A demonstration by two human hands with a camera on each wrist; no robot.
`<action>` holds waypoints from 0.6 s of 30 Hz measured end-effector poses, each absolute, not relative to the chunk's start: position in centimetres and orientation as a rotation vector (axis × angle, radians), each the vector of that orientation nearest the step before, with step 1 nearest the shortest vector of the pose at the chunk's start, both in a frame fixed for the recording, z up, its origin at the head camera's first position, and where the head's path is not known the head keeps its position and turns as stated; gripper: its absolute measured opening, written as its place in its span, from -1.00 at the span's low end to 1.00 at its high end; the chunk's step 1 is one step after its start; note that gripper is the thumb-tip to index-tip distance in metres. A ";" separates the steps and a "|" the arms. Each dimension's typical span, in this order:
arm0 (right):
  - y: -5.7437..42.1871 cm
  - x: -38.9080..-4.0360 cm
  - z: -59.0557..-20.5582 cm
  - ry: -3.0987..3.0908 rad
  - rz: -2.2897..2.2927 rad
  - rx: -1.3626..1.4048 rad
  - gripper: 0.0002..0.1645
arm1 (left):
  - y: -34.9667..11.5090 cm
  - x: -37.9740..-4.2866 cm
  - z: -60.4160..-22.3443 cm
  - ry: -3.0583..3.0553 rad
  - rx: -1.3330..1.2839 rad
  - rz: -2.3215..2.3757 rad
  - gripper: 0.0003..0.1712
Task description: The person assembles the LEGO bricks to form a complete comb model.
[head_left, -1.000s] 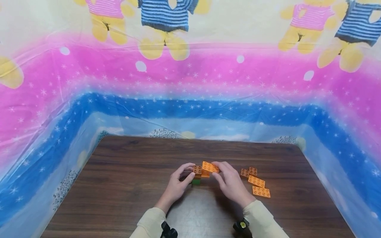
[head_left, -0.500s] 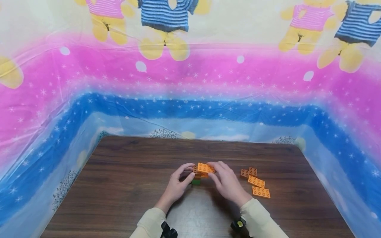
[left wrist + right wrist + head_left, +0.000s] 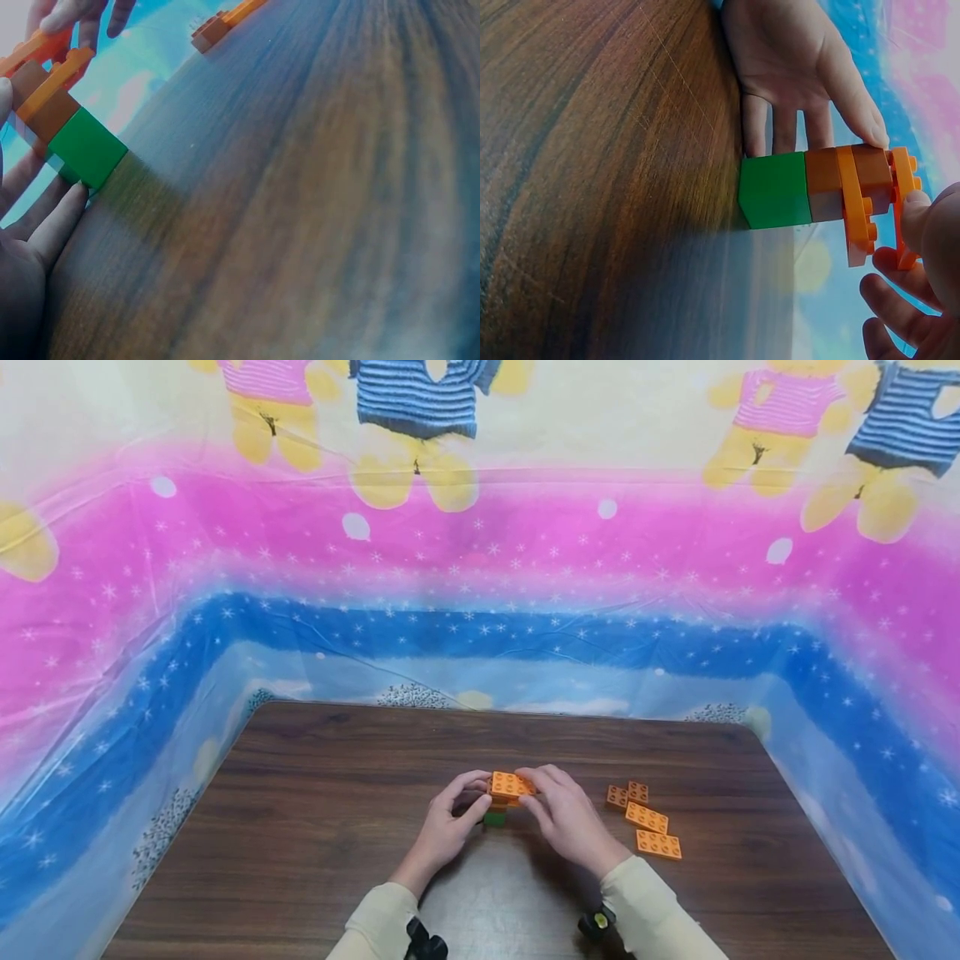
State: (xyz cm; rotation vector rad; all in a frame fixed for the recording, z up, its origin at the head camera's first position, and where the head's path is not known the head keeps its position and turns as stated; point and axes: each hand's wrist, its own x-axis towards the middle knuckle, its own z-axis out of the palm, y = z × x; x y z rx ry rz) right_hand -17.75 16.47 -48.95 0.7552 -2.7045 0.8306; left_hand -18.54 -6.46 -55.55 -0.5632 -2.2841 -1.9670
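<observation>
At lower centre, right-hand grip [image 3: 573, 820] pinches orange toy-block plate [image 3: 507, 784] by right end; left-hand grip [image 3: 442, 828] holds brick stack [image 3: 823, 186]. Plate likely light, stiff; best held by edges.

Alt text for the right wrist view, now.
Right hand pinches an orange plate at the top of a block tower that the left hand holds. Below it: brown block, second orange plate, another brown block, green block on a wooden table.

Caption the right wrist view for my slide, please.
The left grip holds a green, brown and orange block stack while the right grip pinches another orange plate at its top.
</observation>
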 end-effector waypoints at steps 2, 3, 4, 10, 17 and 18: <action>16.4 -17.7 -48.9 -2.701 0.817 0.765 -0.55 | -6.5 -18.5 -55.5 -2.284 -0.560 -1.974 -0.60; 16.4 -17.7 -48.8 -2.698 0.811 0.771 -0.54 | -6.5 -18.5 -55.5 -2.284 -0.558 -1.974 -0.60; 16.4 -17.7 -48.8 -2.697 0.803 0.776 -0.54 | -6.4 -18.5 -55.5 -2.284 -0.555 -1.976 -0.60; 16.2 -17.9 -48.4 -2.681 0.769 0.808 -0.55 | -6.4 -18.5 -55.5 -2.281 -0.515 -2.001 -0.58; 16.1 -18.0 -48.1 -2.664 0.709 0.831 -0.55 | -6.3 -18.4 -55.4 -2.272 -0.499 -2.021 -0.57; 16.0 -18.1 -48.0 -2.667 0.694 0.832 -0.56 | -6.3 -18.4 -55.4 -2.277 -0.502 -2.017 -0.58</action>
